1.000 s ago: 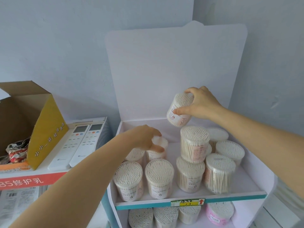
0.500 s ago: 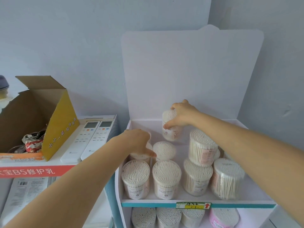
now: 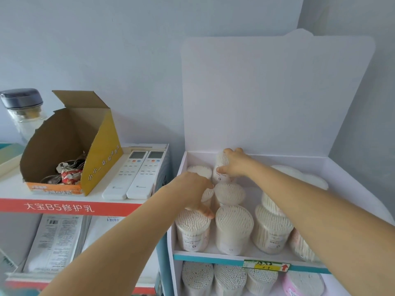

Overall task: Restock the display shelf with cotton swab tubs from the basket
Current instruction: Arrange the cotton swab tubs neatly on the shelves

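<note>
Held tub: a clear cotton swab tub stood at the back of the top tier, tilted slightly, white swab tips showing at its top.
Right hand: the right hand was curled over this tub, fingers closed round its top and side.
Left hand: the left hand lay palm down over a second tub in the left column, fingers bent round it; the tub was mostly hidden.
Top tier: the white display shelf carried more tubs packed with swabs: a front row at the teal edge, others behind, some stacked at right under the forearm.
Lower tier: a further row of tubs filled it, with one pink tub at right.
Price tag: a yellow-green label with a red arrow sat on the teal edge.
Neighbouring shelf: an open yellow cardboard box held small wrapped items; two white remote controls lay just beside it; a dark-lidded jar stood behind.
</note>
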